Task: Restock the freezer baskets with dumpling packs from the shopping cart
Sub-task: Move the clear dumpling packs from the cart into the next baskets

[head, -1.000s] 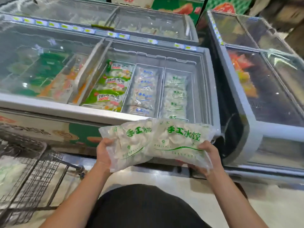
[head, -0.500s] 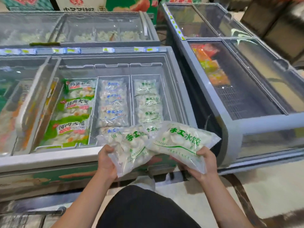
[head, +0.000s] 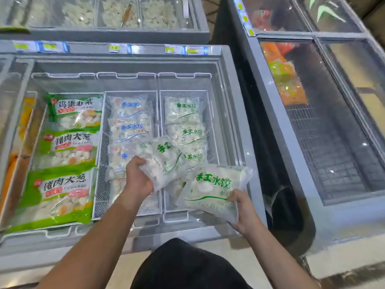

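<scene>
Holding one dumpling pack each, both hands are over the open chest freezer (head: 235, 113) at lower centre of the frame. Right hand (head: 244, 209), nearest the camera, grasps the green-print dumpling pack (head: 210, 190) by its near lower corner, thumb on top; pack tilts up over the front end of the right basket (head: 208, 122). Judgement: held by the edge so it can be laid flat on the row of matching green-print packs (head: 183, 110) already there.

Left hand (head: 137, 178) is clenched round the near end of a second green-print pack (head: 162, 161), which crosses the divider between the middle basket (head: 153, 97) and the right one. It sits above the blue-print packs (head: 130, 110); by its print it probably belongs in the right basket too.

Left basket holds large green-labelled dumpling bags (head: 62, 192), stacked front to back and filling it.

Further up the frame: price tags (head: 116, 48) on the rear rim, then a second freezer (head: 116, 32) with loose pale goods under glass; contents not identifiable. At right, a glass-lidded freezer (head: 312, 142) with orange and yellow packets, blurred by reflections.

Hidden or unclear: shopping cart not in view. Front parts of the middle and right baskets are covered by hands and packs, so free space there cannot be judged. Small print is unreadable.
</scene>
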